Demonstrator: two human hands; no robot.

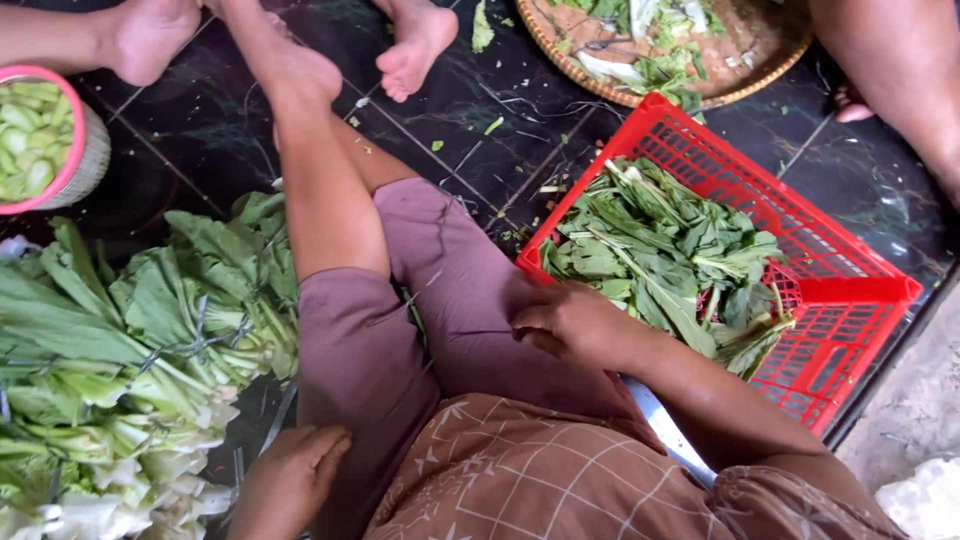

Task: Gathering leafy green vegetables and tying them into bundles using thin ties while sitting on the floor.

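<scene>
Home floor, dark tiles [480,130], heaped greens [120,350], red crate [850,300]

The red plastic crate [840,300] sits on the dark tiled floor at the person's right, turned at an angle, its slatted walls open at the top. Inside lies a loose heap of cut green leaves [660,255] with pale stems, piled toward the near corner and lying in all directions. At the person's left a big pile of leafy greens [120,370] rests on the floor, the bunches stacked side by side, with broad green leaves pointing away and white stem ends toward the body, some bound with thin ties.
</scene>
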